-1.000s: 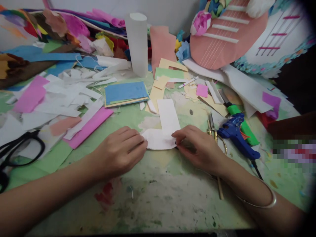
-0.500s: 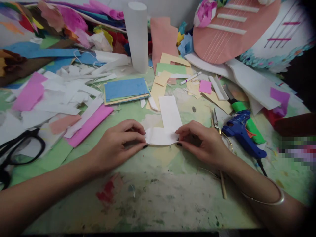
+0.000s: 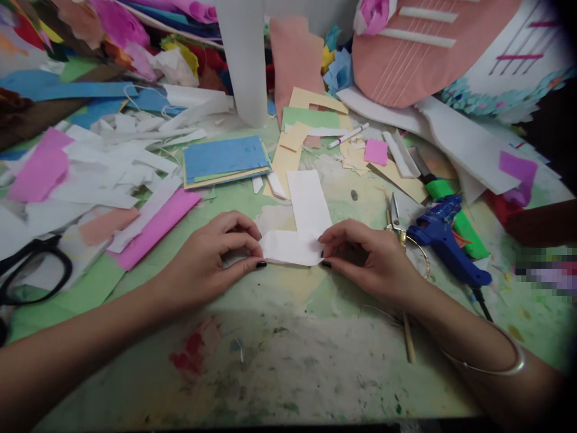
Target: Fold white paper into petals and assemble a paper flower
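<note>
A white paper strip (image 3: 291, 248) lies crosswise low over the table, its two ends pinched. My left hand (image 3: 228, 249) has thumb and fingers closed on the left end. At the right end, my right hand (image 3: 360, 255) grips it the same way between thumb and fingertips. Just beyond it, a second white paper piece (image 3: 310, 198) lies lengthwise on the table, its near end meeting the strip; whether the two are joined I cannot tell. Close to my right hand are small scissors (image 3: 395, 216) and a blue glue gun (image 3: 444, 240).
A stack of coloured cards (image 3: 225, 159) lies beyond my left hand. White scraps (image 3: 103, 168) and black-handled scissors (image 3: 40, 276) cover the left side. A white paper tube (image 3: 246, 66) stands at the back. A pink guitar-like cutout (image 3: 419, 54) leans at the back right.
The view has shifted slightly. My left thumb shows more plainly at the strip's end, and the strip's near edge looks a little flatter. Both hands keep their hold.
</note>
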The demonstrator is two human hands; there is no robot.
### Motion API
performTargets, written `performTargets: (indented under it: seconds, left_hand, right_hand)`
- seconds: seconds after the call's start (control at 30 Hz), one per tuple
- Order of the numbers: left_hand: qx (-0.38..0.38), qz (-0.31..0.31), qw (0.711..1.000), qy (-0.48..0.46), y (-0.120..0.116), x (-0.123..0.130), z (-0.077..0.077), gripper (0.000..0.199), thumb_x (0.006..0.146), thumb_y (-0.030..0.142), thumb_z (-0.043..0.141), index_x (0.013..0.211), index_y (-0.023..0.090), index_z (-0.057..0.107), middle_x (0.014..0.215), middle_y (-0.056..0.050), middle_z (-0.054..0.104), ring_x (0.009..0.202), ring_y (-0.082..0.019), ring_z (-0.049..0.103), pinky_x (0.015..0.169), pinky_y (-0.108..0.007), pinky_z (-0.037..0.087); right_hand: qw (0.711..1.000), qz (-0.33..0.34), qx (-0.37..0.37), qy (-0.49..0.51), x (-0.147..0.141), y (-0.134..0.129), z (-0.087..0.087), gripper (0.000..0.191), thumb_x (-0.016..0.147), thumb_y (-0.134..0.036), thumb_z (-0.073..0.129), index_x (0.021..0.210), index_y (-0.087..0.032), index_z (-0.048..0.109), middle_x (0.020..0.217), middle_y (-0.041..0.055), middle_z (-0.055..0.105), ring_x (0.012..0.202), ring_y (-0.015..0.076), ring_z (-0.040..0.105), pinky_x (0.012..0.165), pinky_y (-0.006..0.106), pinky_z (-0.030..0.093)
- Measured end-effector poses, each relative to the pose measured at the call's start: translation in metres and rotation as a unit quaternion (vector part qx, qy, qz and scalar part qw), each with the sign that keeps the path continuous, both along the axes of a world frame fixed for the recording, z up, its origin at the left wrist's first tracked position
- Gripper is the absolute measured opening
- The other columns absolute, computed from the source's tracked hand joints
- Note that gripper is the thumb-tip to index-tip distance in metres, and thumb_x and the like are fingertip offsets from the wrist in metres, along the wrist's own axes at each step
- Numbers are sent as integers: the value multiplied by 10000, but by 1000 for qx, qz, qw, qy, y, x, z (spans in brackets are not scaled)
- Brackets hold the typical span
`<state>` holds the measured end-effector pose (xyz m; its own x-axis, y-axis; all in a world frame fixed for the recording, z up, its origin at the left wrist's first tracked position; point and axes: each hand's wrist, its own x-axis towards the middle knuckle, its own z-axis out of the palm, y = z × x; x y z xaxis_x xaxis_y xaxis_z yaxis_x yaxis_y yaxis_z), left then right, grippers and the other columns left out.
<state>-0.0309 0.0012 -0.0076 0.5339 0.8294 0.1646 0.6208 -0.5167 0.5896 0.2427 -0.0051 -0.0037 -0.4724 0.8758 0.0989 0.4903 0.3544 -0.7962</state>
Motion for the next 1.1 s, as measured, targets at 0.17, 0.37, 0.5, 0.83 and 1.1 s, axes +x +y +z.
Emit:
performTargets:
  seconds: [0.17, 0.37, 0.5, 0.83, 1.1]
  left_hand:
    - [-25, 1, 1000, -4, 2, -1, 0, 128, 868, 265, 588, 797, 209, 679, 1011, -31, 573, 930, -160, 562, 795, -283, 455]
    - [-10, -3, 1000, 9, -1, 0, 1, 128, 879, 233, 543, 818, 199, 650, 1024, -41, 569, 973, -176, 543, 831, -315, 441]
    - [-5, 4, 1000, 13, -4, 4, 2, 143, 881, 239, 509, 809, 186, 621, 1020, -53, 559, 983, -192, 527, 843, -343, 430]
    - [-1, 37, 999, 21, -6, 11, 2, 109, 812, 224, 542, 730, 189, 605, 976, -40, 561, 955, -191, 523, 823, -331, 419]
    - [-11, 48, 999, 23, -6, 11, 3, 114, 797, 228, 547, 714, 184, 611, 974, -43, 571, 949, -194, 527, 820, -334, 428]
  right_hand:
    - [1000, 3, -11, -7, 1, 1, 1, 197, 787, -83, 600, 960, -177, 592, 814, 4, 628, 698, 107, 573, 638, 255, 464]
    - [999, -3, 1, -32, -1, 2, 2, 179, 782, -47, 554, 906, -176, 567, 811, 0, 600, 679, 95, 526, 593, 238, 407]
    - [999, -1, 10, -38, -3, 1, 1, 141, 801, -77, 540, 901, -173, 564, 798, 0, 578, 673, 95, 511, 594, 237, 399]
    - [997, -35, 44, -54, -12, -2, -2, 133, 762, -95, 546, 870, -170, 563, 749, -2, 562, 702, 121, 529, 639, 268, 405]
    - [996, -36, 52, -60, -12, -4, -2, 128, 757, -111, 544, 863, -182, 557, 740, -3, 564, 685, 123, 525, 627, 267, 401]
